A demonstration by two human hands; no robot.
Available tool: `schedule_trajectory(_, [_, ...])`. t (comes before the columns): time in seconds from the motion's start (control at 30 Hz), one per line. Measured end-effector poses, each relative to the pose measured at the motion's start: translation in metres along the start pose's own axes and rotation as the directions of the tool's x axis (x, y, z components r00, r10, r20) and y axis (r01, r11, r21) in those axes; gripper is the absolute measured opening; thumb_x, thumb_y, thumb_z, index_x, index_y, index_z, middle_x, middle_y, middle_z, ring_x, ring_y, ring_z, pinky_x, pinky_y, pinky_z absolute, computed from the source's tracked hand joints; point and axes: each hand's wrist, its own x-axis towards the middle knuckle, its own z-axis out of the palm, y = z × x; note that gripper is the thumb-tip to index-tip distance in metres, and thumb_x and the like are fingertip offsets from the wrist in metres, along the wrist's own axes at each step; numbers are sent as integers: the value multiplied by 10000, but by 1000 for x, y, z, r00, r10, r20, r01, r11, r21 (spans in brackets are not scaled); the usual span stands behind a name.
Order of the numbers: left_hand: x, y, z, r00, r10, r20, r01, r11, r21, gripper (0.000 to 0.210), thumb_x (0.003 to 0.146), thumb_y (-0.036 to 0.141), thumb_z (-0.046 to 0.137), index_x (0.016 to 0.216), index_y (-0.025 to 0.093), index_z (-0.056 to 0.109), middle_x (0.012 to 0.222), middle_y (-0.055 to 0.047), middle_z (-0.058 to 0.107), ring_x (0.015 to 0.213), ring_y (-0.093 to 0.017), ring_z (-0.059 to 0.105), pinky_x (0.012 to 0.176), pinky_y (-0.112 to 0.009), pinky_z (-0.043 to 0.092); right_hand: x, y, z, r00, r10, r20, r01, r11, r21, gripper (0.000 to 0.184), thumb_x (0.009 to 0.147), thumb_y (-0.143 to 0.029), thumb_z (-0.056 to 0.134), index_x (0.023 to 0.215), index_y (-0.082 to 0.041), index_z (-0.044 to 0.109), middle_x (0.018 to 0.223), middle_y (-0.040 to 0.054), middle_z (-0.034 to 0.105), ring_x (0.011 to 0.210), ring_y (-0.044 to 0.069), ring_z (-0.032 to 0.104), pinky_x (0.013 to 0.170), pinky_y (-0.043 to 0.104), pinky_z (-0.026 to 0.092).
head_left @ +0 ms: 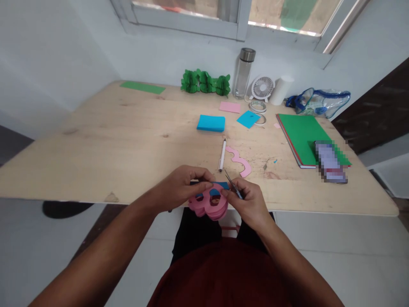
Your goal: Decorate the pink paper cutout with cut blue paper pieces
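Observation:
At the table's front edge, my left hand (188, 187) pinches a pink paper cutout (216, 210) with rounded lobes and holes. It looks like several layers stacked together. Blue paper (224, 185) shows behind the cutout's upper part. My right hand (251, 198) is closed around scissors (234, 186), their thin blades pointing up and left. Its thumb also presses on the cutout's right side. Just beyond my hands lie a white pen (223, 155) and a curvy pink paper strip (243, 163). The scissors' handles are mostly hidden in my fingers.
Blue paper stack (211, 123), blue sheet (247, 119), tape rolls (257, 106) and pink paper (230, 107) lie mid-table. Behind stand green paper decorations (205, 83), a bottle (244, 72) and a fan (263, 88). A phone (330, 162) overlaps a green folder (302, 136) at right.

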Motion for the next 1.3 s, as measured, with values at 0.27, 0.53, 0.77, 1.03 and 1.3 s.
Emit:
schedule_trajectory(0.27, [3,4,0,1000,-11,13,11,1000,-19,225,828,331,545,810,162,693,692,-9,666,646,-128,579,579,-211,439,1,6,-1,1000,1,-8,-1,1000,-20,223,789,-333,608,643,-181,532,581,-42,398,557,97,355,492,213,302])
schedule_trajectory(0.53, [8,6,1,1000,-26,-3,26,1000,-9,215,807,327,561,741,160,679,637,11,621,607,-114,541,572,-211,424,2,9,-5,1000,20,-5,-20,999,45,187,795,-330,587,690,-177,575,636,-26,472,590,110,410,544,235,340])
schedule_trajectory(0.77, [12,10,2,997,-59,40,60,998,-18,206,803,295,556,700,149,659,590,27,559,561,-94,482,532,-196,380,3,10,-6,999,31,-10,-31,999,35,184,771,-283,597,641,-181,516,582,-54,380,552,96,333,529,235,283])
schedule_trajectory(1.03, [23,5,-5,984,-118,131,118,993,5,188,759,298,594,697,133,661,608,22,533,573,-98,462,520,-200,344,5,21,-4,999,43,-28,-43,999,10,191,779,-290,594,655,-186,492,595,-49,382,555,101,328,537,241,277])
schedule_trajectory(1.3, [28,7,-5,969,-183,166,187,982,-9,165,724,278,607,677,123,645,578,29,518,547,-94,450,495,-201,328,5,30,-3,998,41,-53,-39,998,48,207,769,-329,628,671,-188,512,610,-51,413,562,104,356,547,238,300])
